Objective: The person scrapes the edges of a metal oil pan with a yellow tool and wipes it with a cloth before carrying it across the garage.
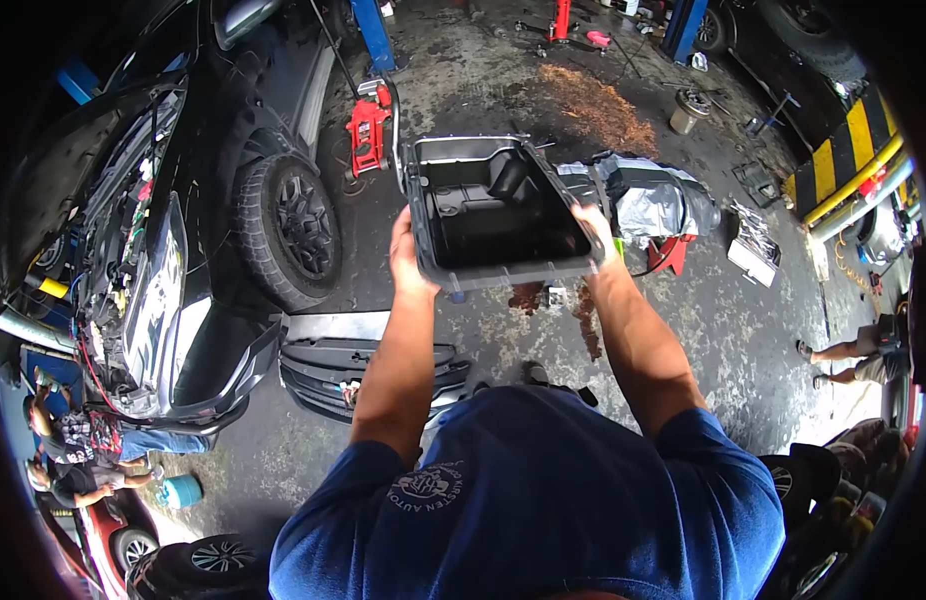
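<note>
A black rectangular pan (513,271) with a raised rim is held up in front of me, its hollow inside facing me. My left hand (411,254) grips the pan's left side near the lower corner, fingers partly behind it. On the right side, my right hand (597,240) is closed round the rim near the other lower corner. Dark, shiny surfaces show inside the pan, with a rounded bulge at its upper right. Both forearms are stretched forward.
A dark vehicle with a wheel (291,230) stands at left, a grille (368,372) beside it on the floor. A red jack (368,135), a silver-covered part (658,200) and a tool tray (753,247) lie farther out. Other people are at both sides.
</note>
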`<state>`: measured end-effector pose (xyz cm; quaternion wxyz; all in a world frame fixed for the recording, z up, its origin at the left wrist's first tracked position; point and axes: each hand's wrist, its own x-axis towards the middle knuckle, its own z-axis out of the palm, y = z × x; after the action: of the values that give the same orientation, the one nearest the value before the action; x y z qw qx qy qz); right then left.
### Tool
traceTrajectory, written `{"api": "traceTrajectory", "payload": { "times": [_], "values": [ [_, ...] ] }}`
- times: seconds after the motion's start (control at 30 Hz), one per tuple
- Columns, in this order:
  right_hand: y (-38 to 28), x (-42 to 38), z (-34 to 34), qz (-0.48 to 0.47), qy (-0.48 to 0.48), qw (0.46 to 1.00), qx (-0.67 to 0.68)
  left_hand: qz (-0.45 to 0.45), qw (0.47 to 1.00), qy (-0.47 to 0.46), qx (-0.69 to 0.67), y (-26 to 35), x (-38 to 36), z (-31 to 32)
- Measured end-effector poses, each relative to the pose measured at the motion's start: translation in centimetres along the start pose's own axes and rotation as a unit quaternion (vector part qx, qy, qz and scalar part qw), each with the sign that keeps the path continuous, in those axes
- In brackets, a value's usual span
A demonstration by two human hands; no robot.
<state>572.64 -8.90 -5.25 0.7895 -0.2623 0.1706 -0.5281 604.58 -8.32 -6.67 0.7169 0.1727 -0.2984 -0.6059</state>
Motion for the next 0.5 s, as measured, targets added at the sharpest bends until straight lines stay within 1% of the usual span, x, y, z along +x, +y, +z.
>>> {"api": "traceTrajectory", "payload": {
  "times": [0.03, 0.07, 0.1, 0.17, 0.2, 0.23, 0.27, 0.3, 0.33, 0.37, 0.4, 0.43, 0.47, 0.5],
  "values": [
    [-0.2, -1.8, 4.0, -0.009, 0.035, 0.999, 0.02, -0.002, 0.998, 0.064, -0.005, 1.3, -0.3, -0.2],
    [-0.4, -1.7, 0.2, 0.016, -0.043, 0.998, 0.046, -0.008, 0.992, 0.129, -0.011, 2.7, -0.4, -0.5],
    [-0.7, -2.1, -0.7, 0.047, -0.059, 0.995, 0.058, -0.027, 0.98, 0.197, 0.011, 4.1, 0.6, -1.9],
    [-1.4, -3.0, -0.8, 0.093, -0.061, 0.991, 0.073, -0.114, 0.961, 0.247, 0.042, 7.1, 3.6, -3.2],
    [-1.6, -2.8, 0.1, 0.109, -0.086, 0.987, 0.081, -0.182, 0.955, 0.231, 0.048, 8.8, 4.6, -2.1],
    [-1.8, -2.5, 1.0, 0.124, -0.111, 0.982, 0.089, -0.171, 0.952, 0.219, 0.131, 9.7, 4.8, -0.9],
    [-2.2, -2.1, 2.4, 0.136, -0.116, 0.981, 0.076, -0.156, 0.944, 0.2, 0.211, 10.2, 5.3, -0.4],
    [-1.9, -1.9, 2.6, 0.146, -0.089, 0.984, 0.046, -0.325, 0.941, -0.087, -0.016, 11.4, 6.4, -5.8],
    [-1.8, -1.8, 2.6, 0.157, -0.062, 0.986, 0.015, -0.391, 0.906, -0.159, -0.02, 11.6, 6.3, -5.0],
    [-1.7, -1.5, 1.9, 0.192, -0.054, 0.98, 0.008, -0.423, 0.905, -0.043, -0.005, 12.1, 4.8, -5.3],
    [-1.4, -1.2, 0.8, 0.228, -0.048, 0.973, 0.002, -0.406, 0.907, -0.046, 0.106, 11.9, 4.1, -8.5],
    [-0.2, -1.8, -1.7, 0.249, 0.083, 0.965, -0.005, -0.421, 0.904, -0.018, 0.079, 11.4, 1.9, -9.6],
    [-2.1, -2.5, 1.7, 0.276, 0.053, 0.96, -0.023, -0.463, 0.88, -0.05, 0.091, 11.8, 0.9, -13.7],
    [-0.3, -1.9, -1.4, 0.277, 0.096, 0.956, -0.029, -0.525, 0.827, -0.033, 0.198, 13.2, -0.1, -14.4]
  ]
}}
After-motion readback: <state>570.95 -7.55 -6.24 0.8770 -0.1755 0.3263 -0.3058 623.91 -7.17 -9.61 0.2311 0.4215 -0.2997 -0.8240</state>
